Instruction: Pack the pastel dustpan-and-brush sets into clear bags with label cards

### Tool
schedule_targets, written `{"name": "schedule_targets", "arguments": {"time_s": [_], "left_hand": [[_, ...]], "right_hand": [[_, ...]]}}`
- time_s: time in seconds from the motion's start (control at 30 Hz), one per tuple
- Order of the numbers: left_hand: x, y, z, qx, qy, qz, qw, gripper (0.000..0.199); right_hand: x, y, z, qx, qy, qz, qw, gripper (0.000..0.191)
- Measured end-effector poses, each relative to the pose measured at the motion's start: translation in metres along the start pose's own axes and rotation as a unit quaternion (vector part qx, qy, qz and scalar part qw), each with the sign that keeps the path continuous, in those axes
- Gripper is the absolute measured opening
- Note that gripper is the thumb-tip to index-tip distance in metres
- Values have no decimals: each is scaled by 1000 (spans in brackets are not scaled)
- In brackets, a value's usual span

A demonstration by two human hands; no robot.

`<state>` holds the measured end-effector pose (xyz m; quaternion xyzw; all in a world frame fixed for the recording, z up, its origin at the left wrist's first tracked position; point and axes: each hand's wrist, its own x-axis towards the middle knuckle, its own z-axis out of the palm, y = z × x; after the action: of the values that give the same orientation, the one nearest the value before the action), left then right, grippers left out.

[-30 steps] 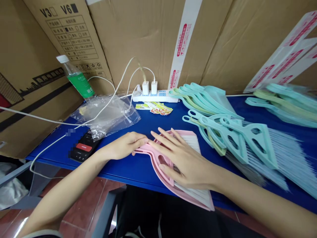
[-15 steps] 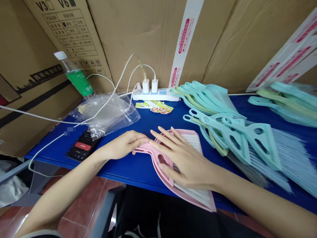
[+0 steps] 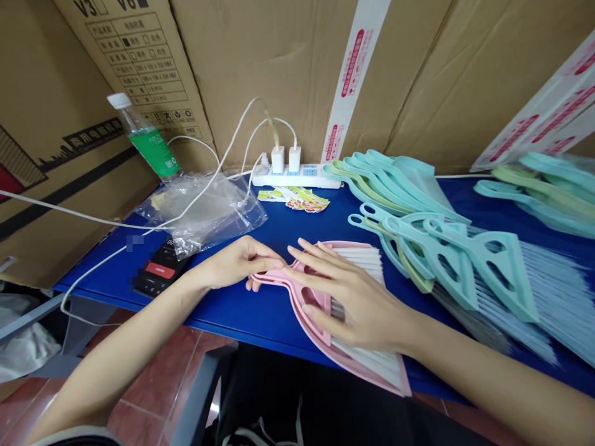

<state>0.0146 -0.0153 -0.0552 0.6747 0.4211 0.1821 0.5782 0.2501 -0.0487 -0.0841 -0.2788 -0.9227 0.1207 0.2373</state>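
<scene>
A pink hand brush [image 3: 320,298] with white bristles lies in a matching pink dustpan [image 3: 304,331] near the table's front edge. The fingers of my left hand [image 3: 237,263] pinch the handle end, where the two handles lie one over the other. My right hand [image 3: 356,297] rests flat on top of the brush, fingers spread over its head and bristles. Part of the brush is hidden under that palm.
Several turquoise and green brushes [image 3: 499,266] and dustpans [image 3: 413,183] lie to the right. A power strip [image 3: 304,176], colourful packets [image 3: 302,199], a plastic bag [image 3: 204,210], a bottle [image 3: 151,148] and a phone [image 3: 160,269] stand or lie further back and left.
The whole view has shifted slightly. My left hand's lower fingers now show more beneath the handle; the right hand stays on the brush.
</scene>
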Motion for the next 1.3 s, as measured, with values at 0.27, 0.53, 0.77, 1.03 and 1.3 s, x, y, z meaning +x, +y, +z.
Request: {"name": "schedule_targets", "arguments": {"time_s": [0.27,0.53,0.77,1.03,1.3], "left_hand": [[0,0,0,1,4,26,1000,41],[1,-2,-1,-4,4,25,1000,41],[1,-4,-1,-8,8,27,1000,37],[1,-3,-1,-2,2,33,999,34],[1,4,2,22,-15,8,1000,36]], "right_hand": [[0,-2,-1,-20,17,-7,1000,48],[1,-3,1,-40,30,-19,999,47],[1,-5,0,-46,51,-20,997,43],[1,-7,1,-49,48,-11,998,44],[0,-9,3,-34,73,-15,997,42]]}}
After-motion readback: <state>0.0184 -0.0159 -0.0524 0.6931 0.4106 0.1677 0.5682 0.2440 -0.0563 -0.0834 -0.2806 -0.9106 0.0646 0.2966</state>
